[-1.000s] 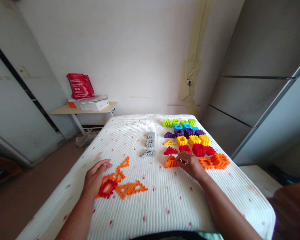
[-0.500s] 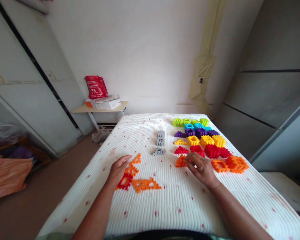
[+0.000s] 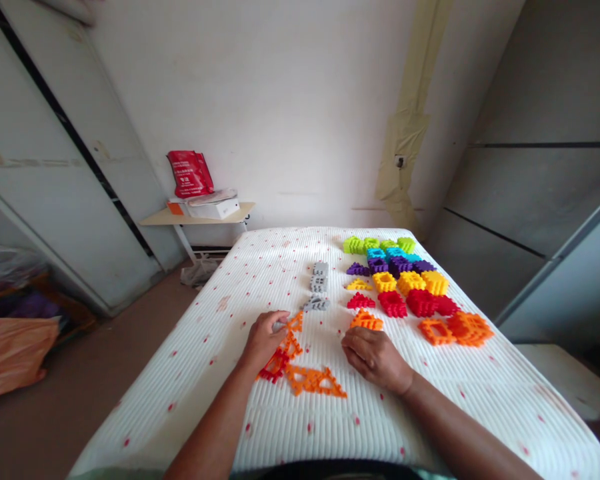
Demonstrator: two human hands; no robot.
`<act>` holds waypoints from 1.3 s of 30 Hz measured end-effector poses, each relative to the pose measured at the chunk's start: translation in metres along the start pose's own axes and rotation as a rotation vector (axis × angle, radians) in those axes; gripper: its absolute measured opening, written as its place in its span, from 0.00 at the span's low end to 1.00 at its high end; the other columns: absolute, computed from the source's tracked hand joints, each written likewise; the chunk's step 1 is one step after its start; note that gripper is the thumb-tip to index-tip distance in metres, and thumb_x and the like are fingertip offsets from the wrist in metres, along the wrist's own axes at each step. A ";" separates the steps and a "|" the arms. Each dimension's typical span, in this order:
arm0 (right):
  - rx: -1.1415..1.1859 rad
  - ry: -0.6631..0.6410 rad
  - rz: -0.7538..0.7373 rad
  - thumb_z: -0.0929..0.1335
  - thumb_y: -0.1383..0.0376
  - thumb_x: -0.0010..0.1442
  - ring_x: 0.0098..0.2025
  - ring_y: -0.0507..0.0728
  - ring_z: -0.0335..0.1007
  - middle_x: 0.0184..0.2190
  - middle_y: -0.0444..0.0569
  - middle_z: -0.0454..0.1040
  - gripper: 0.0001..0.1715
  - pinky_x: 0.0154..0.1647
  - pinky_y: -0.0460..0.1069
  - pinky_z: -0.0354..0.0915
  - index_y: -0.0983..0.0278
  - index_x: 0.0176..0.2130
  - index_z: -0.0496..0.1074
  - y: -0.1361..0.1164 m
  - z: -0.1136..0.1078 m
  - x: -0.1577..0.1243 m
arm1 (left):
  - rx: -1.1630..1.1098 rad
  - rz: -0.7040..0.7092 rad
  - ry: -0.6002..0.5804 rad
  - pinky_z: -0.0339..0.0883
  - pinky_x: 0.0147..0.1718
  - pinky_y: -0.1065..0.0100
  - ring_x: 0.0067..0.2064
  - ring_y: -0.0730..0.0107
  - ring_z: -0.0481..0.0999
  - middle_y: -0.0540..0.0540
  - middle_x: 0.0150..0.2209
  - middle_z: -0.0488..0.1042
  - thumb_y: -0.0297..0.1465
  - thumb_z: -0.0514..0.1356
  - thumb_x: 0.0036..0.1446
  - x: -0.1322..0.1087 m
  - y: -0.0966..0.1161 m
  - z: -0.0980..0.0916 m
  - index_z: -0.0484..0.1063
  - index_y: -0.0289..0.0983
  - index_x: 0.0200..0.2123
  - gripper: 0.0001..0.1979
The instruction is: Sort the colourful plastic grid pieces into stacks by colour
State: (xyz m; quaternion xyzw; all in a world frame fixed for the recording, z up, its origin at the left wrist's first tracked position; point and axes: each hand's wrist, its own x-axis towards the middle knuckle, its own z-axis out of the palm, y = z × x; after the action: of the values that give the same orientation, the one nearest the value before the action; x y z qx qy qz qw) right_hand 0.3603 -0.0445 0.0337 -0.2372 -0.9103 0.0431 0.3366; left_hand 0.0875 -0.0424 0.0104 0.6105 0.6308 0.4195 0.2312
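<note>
On the white quilted bed cover lies a joined flat shape of interlocking plastic building pieces, orange triangles [image 3: 317, 381] with a red square [image 3: 274, 367] at its left corner. My left hand [image 3: 266, 339] is closed on the upper left of this shape, thumb and fingers by its upper orange triangle [image 3: 295, 323]. My right hand [image 3: 375, 357] is closed, fingertips pinched, just in front of a small stack of orange triangle pieces [image 3: 366, 320]. Whatever its fingers may hold is hidden.
Sorted rows of pieces stand at the right: orange squares [image 3: 470, 329], red [image 3: 421, 303], yellow [image 3: 411, 283], purple [image 3: 399, 267], blue [image 3: 395, 253] and green [image 3: 354, 245]. Grey pieces [image 3: 319, 277] lie mid-bed. A side table [image 3: 160, 217] holds a red bag [image 3: 190, 173] and a white box [image 3: 214, 208].
My left hand and the joined orange and red shape have shifted to the right together. My right hand has drawn back toward me and left, away from the orange triangle stack.
</note>
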 end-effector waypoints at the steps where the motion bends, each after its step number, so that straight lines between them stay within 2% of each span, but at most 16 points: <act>1: -0.007 -0.004 -0.002 0.58 0.70 0.62 0.35 0.54 0.70 0.32 0.52 0.73 0.10 0.36 0.48 0.66 0.64 0.38 0.68 0.000 0.000 0.000 | 0.012 0.012 0.002 0.62 0.47 0.62 0.43 0.63 0.72 0.44 0.38 0.75 0.28 0.57 0.42 0.000 -0.001 0.000 0.74 0.37 0.40 0.18; 10: 0.004 -0.034 -0.006 0.58 0.68 0.63 0.35 0.53 0.69 0.31 0.51 0.71 0.11 0.36 0.46 0.65 0.64 0.35 0.68 -0.001 0.004 0.002 | -0.034 -0.004 -0.040 0.64 0.46 0.64 0.42 0.64 0.73 0.46 0.37 0.76 0.26 0.55 0.42 0.002 -0.010 -0.001 0.75 0.38 0.35 0.16; 18: 0.020 -0.103 0.022 0.58 0.73 0.61 0.38 0.53 0.69 0.35 0.52 0.72 0.13 0.38 0.46 0.65 0.65 0.40 0.69 -0.009 0.032 0.027 | -0.075 -0.047 -0.064 0.64 0.44 0.63 0.40 0.63 0.74 0.46 0.36 0.77 0.26 0.54 0.42 0.000 -0.004 -0.004 0.76 0.39 0.32 0.14; 25: -0.096 -0.315 0.193 0.62 0.70 0.59 0.36 0.52 0.69 0.34 0.48 0.72 0.08 0.33 0.44 0.62 0.64 0.37 0.70 -0.020 0.055 0.058 | -0.106 -0.054 -0.059 0.64 0.45 0.63 0.41 0.63 0.74 0.45 0.37 0.77 0.27 0.54 0.43 -0.001 -0.004 -0.004 0.76 0.38 0.33 0.14; 28: -0.142 -0.363 0.215 0.62 0.68 0.60 0.33 0.52 0.68 0.32 0.48 0.71 0.07 0.31 0.44 0.60 0.64 0.34 0.70 -0.021 0.054 0.059 | -0.106 -0.047 -0.046 0.63 0.47 0.62 0.43 0.63 0.74 0.45 0.38 0.77 0.27 0.53 0.44 -0.001 -0.003 -0.005 0.76 0.37 0.35 0.15; 34: -0.199 -0.375 0.314 0.63 0.69 0.57 0.32 0.53 0.68 0.30 0.49 0.72 0.05 0.32 0.45 0.58 0.65 0.34 0.69 -0.025 0.047 0.047 | -0.081 -0.063 -0.004 0.63 0.47 0.61 0.43 0.63 0.74 0.45 0.38 0.77 0.29 0.52 0.46 -0.001 -0.002 -0.006 0.75 0.36 0.35 0.15; 39: -0.094 -0.334 0.303 0.62 0.67 0.60 0.27 0.50 0.67 0.26 0.45 0.72 0.09 0.28 0.43 0.56 0.64 0.30 0.69 -0.028 0.048 0.044 | -0.155 -0.077 -0.011 0.64 0.46 0.62 0.41 0.63 0.74 0.44 0.36 0.77 0.31 0.52 0.47 0.000 -0.006 -0.004 0.75 0.36 0.34 0.14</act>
State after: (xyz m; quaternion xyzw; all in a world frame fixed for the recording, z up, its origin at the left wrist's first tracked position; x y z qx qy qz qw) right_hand 0.2899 -0.0457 0.0298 -0.3763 -0.9083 0.0894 0.1595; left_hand 0.0802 -0.0428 0.0075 0.5685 0.6182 0.4542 0.2972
